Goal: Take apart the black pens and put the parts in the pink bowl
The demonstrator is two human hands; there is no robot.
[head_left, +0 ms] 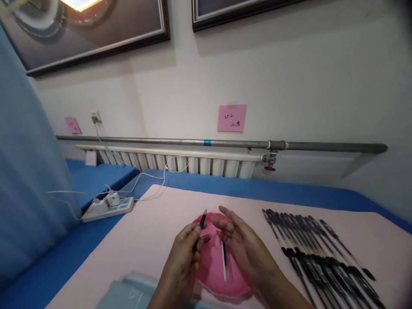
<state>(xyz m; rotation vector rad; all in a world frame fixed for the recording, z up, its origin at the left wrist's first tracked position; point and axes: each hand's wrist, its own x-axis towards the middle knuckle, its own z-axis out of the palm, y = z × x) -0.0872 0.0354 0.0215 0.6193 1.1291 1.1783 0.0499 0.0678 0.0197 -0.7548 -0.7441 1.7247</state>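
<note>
Lower centre, left fingers (190, 235) pinch the pen (202, 220), right fingers (229, 214) loosely spread by the plate (210, 277): best keep it steady

- Upper left: framed picture (135, 21), cut off by the top edge.
- Lower centre: pink plate (210, 270), partly covered by the left hand (184, 253) and right hand (240, 240).
- Black pen (202, 221): lower part hidden in the left fingers.
- Bottom: pale blue packet (127, 294), blurred, cut off.

Smooth plastic-looking plate (210, 270), lower centre
Dull metal pipe (238, 143) across mid-frame; soft, matt cloth curtain (28, 180), far left.
</note>
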